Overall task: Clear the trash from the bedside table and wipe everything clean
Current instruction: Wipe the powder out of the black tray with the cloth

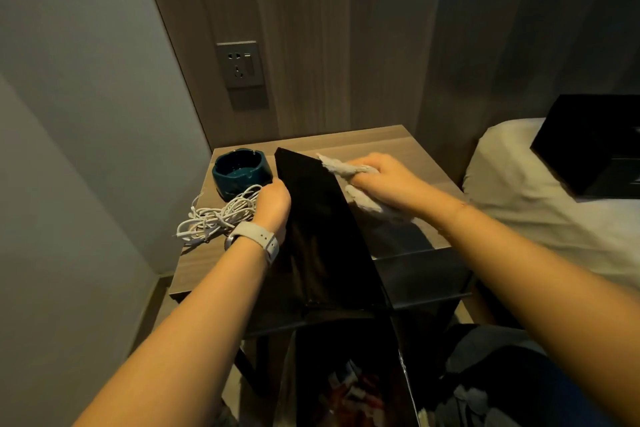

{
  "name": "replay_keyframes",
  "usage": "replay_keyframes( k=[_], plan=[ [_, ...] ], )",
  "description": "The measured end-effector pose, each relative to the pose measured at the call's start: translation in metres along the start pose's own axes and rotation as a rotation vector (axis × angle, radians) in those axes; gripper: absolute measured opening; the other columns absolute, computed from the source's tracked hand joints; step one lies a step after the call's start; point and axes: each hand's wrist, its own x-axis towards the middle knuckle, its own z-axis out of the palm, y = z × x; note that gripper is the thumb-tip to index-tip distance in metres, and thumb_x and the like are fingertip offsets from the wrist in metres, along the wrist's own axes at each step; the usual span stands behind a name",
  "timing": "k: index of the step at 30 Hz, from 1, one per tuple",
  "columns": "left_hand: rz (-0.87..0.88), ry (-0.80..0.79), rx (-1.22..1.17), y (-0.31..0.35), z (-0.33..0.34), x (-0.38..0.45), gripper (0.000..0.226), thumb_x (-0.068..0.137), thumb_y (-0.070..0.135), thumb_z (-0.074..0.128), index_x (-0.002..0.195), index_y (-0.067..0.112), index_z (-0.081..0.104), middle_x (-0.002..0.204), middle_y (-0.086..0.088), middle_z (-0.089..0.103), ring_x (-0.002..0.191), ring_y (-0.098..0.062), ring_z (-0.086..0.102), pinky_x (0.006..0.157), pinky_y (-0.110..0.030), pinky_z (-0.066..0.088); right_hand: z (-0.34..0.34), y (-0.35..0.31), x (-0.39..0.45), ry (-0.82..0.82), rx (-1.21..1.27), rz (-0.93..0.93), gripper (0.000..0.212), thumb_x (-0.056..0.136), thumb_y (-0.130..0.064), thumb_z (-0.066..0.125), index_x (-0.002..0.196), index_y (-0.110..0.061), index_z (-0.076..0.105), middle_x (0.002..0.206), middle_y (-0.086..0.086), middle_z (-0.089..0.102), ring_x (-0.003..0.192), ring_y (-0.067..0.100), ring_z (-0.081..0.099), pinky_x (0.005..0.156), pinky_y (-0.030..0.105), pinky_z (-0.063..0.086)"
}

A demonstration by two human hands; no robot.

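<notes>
- Two hands work over a small wooden desk [363, 139] beside a bed [540, 218].
- Left hand [273, 201]: fingers curled round the edge of a glossy black board [322, 229], holding it tilted up off the desk.
- Right hand [388, 177]: fingers bunched round a pale cloth [349, 170], pressed at the board's far side.
- Dark ashtray [240, 172] and tangled white cable [218, 217] lie just left of the board (the cable touches the left hand).
- Open trash bag [349, 388] sits below.
- Risk: the slick board may slip, or swing and knock the ashtray.
</notes>
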Motion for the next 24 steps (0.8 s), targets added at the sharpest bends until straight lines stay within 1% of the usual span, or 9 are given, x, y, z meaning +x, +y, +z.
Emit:
replay_keyframes(
  k=[2, 4, 6, 10, 12, 14, 17, 19, 24],
  plan=[
    [0.038, -0.01, 0.048, 0.0, -0.001, 0.006, 0.063, 0.1, 0.045, 0.026, 0.135, -0.004, 0.046, 0.135, -0.021, 0.053, 0.124, -0.037, 0.05, 0.107, -0.045, 0.039, 0.02, 0.005, 0.013, -0.054, -0.03, 0.05, 0.024, 0.095, -0.024, 0.052, 0.099, -0.019, 0.075, 0.075, 0.018, 0.065, 0.062, 0.018, 0.058, 0.062, 0.027, 0.043],
    [0.068, 0.014, 0.138, 0.002, 0.001, 0.009, 0.063, 0.101, 0.045, 0.028, 0.131, -0.005, 0.05, 0.129, -0.02, 0.057, 0.119, -0.036, 0.053, 0.105, -0.042, 0.039, 0.046, 0.016, 0.007, -0.059, -0.316, -0.01, 0.037, 0.095, -0.019, 0.048, 0.127, -0.031, 0.062, 0.104, 0.014, 0.063, 0.087, 0.022, 0.061, 0.072, 0.023, 0.039],
    [0.133, 0.038, 0.178, 0.005, 0.002, 0.013, 0.055, 0.102, 0.039, 0.032, 0.121, -0.008, 0.056, 0.119, -0.024, 0.061, 0.111, -0.038, 0.056, 0.099, -0.043, 0.043, 0.059, 0.023, -0.018, 0.059, -0.451, -0.083, 0.045, 0.094, -0.016, 0.046, 0.137, -0.028, 0.051, 0.117, 0.007, 0.05, 0.105, 0.023, 0.053, 0.078, 0.021, 0.033],
    [0.182, 0.0, 0.198, 0.006, 0.004, 0.016, 0.053, 0.102, 0.037, 0.035, 0.111, -0.008, 0.06, 0.112, -0.027, 0.063, 0.104, -0.039, 0.059, 0.097, -0.046, 0.046, 0.041, 0.035, -0.069, -0.103, -0.186, -0.079, 0.03, 0.094, -0.012, 0.052, 0.118, -0.023, 0.066, 0.091, -0.012, 0.049, 0.082, 0.0, 0.05, 0.072, 0.016, 0.037],
    [0.193, -0.018, 0.186, 0.002, 0.005, 0.016, 0.052, 0.103, 0.037, 0.033, 0.111, -0.006, 0.06, 0.111, -0.024, 0.063, 0.105, -0.038, 0.059, 0.097, -0.046, 0.045, 0.019, 0.034, -0.076, -0.181, 0.005, -0.013, 0.021, 0.092, -0.007, 0.056, 0.096, -0.022, 0.07, 0.083, -0.008, 0.057, 0.077, 0.003, 0.057, 0.072, 0.018, 0.044],
    [0.224, -0.015, 0.185, -0.004, 0.007, 0.017, 0.051, 0.103, 0.038, 0.03, 0.113, -0.003, 0.06, 0.111, -0.018, 0.063, 0.105, -0.033, 0.058, 0.098, -0.043, 0.045, -0.005, 0.03, -0.065, -0.091, 0.152, 0.032, 0.019, 0.091, -0.004, 0.057, 0.083, -0.018, 0.068, 0.077, -0.002, 0.063, 0.07, 0.006, 0.061, 0.067, 0.02, 0.048],
    [0.31, -0.026, 0.202, -0.013, 0.009, 0.014, 0.043, 0.105, 0.032, 0.025, 0.101, 0.005, 0.058, 0.091, -0.003, 0.06, 0.088, -0.017, 0.055, 0.079, -0.024, 0.037, -0.041, 0.029, -0.023, 0.095, 0.12, 0.045, 0.018, 0.092, -0.008, 0.056, 0.098, -0.012, 0.072, 0.086, -0.001, 0.068, 0.081, 0.009, 0.063, 0.067, 0.018, 0.05],
    [0.362, -0.033, 0.132, -0.018, 0.011, 0.014, 0.042, 0.106, 0.031, 0.024, 0.103, 0.007, 0.059, 0.094, -0.002, 0.06, 0.087, -0.012, 0.054, 0.079, -0.025, 0.035, -0.058, 0.041, 0.014, 0.157, -0.071, 0.065, 0.027, 0.094, -0.012, 0.054, 0.116, -0.018, 0.069, 0.105, -0.006, 0.064, 0.094, 0.012, 0.057, 0.078, 0.024, 0.045],
    [0.357, -0.056, 0.058, -0.026, 0.014, 0.021, 0.046, 0.105, 0.033, 0.026, 0.109, 0.006, 0.062, 0.095, 0.001, 0.062, 0.083, -0.004, 0.055, 0.064, -0.014, 0.041, -0.041, 0.1, 0.061, 0.103, -0.301, 0.169, 0.035, 0.096, -0.021, 0.045, 0.124, -0.029, 0.064, 0.118, 0.0, 0.065, 0.103, 0.022, 0.058, 0.089, 0.037, 0.048]
  ],
)
